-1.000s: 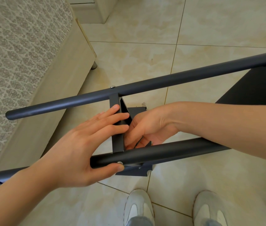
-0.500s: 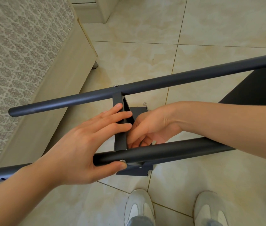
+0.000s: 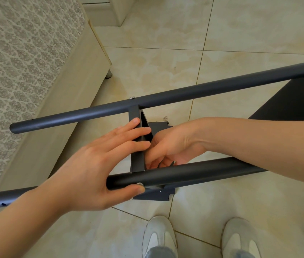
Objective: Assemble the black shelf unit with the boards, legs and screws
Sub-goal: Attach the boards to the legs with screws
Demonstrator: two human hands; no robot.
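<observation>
The black board (image 3: 137,155) is being held edge-on between the far leg (image 3: 184,94) and near leg (image 3: 194,174), with the left hand (image 3: 91,164) being pressed flat-fingered across it and its thumb being hooked under the near leg at the screw (image 3: 139,183). The right hand (image 3: 171,146) is being curled behind the board; what it grips cannot be told. Should that pressure be eased, the board could be twisted and the screw cross-threaded.

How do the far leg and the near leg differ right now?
The left hand holds the near leg, thumb at its screw; the far leg is untouched. The far leg's left end shows; the near leg's runs out of frame. Both are dark round tubes meeting the board.
</observation>
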